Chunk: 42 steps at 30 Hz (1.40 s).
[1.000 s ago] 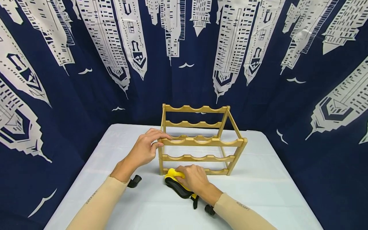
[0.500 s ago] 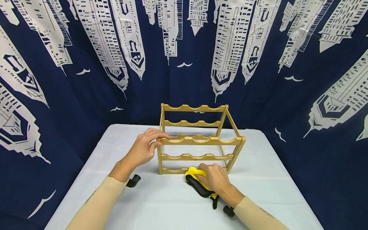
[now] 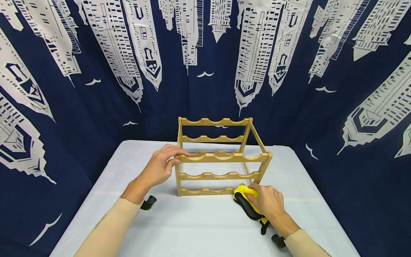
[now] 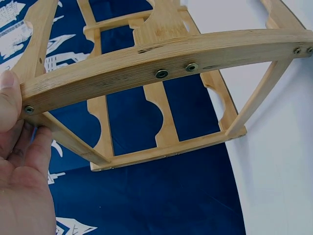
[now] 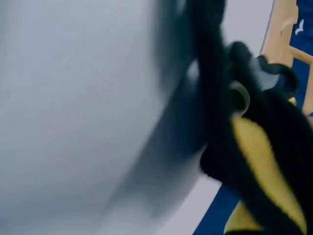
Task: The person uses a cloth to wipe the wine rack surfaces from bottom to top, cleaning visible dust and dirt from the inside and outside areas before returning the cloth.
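A light wooden rack (image 3: 221, 157) with scalloped rails stands on the white-covered table. My left hand (image 3: 158, 166) grips its front left upper corner; in the left wrist view the thumb lies on one side of the wooden post (image 4: 161, 66) and the curled fingers lie on the other. Low at the rack's front right corner, my right hand (image 3: 268, 201) holds a soft yellow-and-black thing (image 3: 246, 204) with a dark-edged panel and a dangling black strap. Close up and blurred, the yellow-and-black thing (image 5: 259, 156) fills the right side of the right wrist view. Its exact kind cannot be made out.
The white table (image 3: 192, 228) extends around the rack on all sides. Behind it hangs a dark blue curtain (image 3: 205, 96) printed with white buildings and birds. Small black wrist cameras show below both wrists.
My right hand has slid steadily rightward with the yellow-and-black thing, along the rack's bottom front rail to its right corner. The left hand keeps its hold on the rack.
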Tool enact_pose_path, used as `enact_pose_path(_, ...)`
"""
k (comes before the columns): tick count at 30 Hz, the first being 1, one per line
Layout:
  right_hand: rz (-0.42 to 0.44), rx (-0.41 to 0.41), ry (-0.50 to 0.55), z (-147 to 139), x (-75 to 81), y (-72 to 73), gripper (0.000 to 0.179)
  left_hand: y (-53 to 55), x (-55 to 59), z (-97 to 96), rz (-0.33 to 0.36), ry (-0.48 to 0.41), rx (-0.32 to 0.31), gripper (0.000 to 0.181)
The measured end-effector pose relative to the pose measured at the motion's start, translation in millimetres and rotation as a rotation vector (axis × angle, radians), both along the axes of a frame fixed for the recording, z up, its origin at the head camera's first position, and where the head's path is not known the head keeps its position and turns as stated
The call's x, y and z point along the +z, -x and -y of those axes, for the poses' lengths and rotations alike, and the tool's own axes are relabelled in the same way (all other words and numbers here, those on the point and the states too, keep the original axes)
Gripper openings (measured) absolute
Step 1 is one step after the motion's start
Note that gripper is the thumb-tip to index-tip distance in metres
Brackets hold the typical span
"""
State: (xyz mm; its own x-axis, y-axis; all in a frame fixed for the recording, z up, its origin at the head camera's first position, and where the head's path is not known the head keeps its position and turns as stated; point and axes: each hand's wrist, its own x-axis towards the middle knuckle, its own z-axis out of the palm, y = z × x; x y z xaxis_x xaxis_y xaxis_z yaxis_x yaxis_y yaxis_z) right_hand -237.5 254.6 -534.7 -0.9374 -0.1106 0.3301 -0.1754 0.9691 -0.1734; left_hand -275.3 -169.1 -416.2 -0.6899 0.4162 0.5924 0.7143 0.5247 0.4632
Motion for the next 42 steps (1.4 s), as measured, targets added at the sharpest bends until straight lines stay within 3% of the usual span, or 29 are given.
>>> enact_pose_path(4,-0.068,0.010,0.022,-11,3.7,-3.3,0.035,-1.5,0.4,1.5,0.004,-0.005,0.003,0.031)
enact_pose_path(8,-0.251,0.042,0.053,-12,5.9,-7.1,0.036,-0.6,-1.4,1.6,0.005,0.000,-0.005,0.032)
enact_pose_path(11,-0.363,0.076,0.011,-7,2.5,-6.8,0.039,0.1,-3.5,2.8,0.003,-0.003,0.002,0.033)
enact_pose_path(13,-0.380,0.087,-0.030,-1,-0.9,-5.5,0.040,0.1,-4.2,3.6,0.003,-0.008,0.008,0.034)
enact_pose_path(15,-0.341,0.079,-0.053,6,-3.5,-4.5,0.039,0.5,-4.8,3.8,0.005,-0.012,0.008,0.035)
enact_pose_path(18,-0.201,0.040,-0.033,17,-3.2,-3.1,0.035,1.0,-4.5,3.0,0.006,-0.014,0.003,0.035)
enact_pose_path(23,0.062,-0.025,0.118,28,4.6,2.9,0.034,1.0,-3.2,1.6,0.008,-0.016,0.009,0.035)
enact_pose_path(26,0.139,-0.032,0.228,29,5.5,6.5,0.034,0.9,-2.9,0.8,0.005,-0.010,0.019,0.036)
enact_pose_path(29,0.168,-0.026,0.317,28,3.4,7.5,0.034,1.4,-2.9,0.4,-0.007,-0.003,0.022,0.036)
enact_pose_path(34,0.145,-0.020,0.403,32,2.4,7.6,0.038,0.9,-0.5,0.8,-0.007,-0.005,0.022,0.037)
enact_pose_path(42,0.064,0.048,0.399,47,2.1,8.0,0.032,1.4,-3.5,1.0,0.001,-0.015,0.014,0.036)
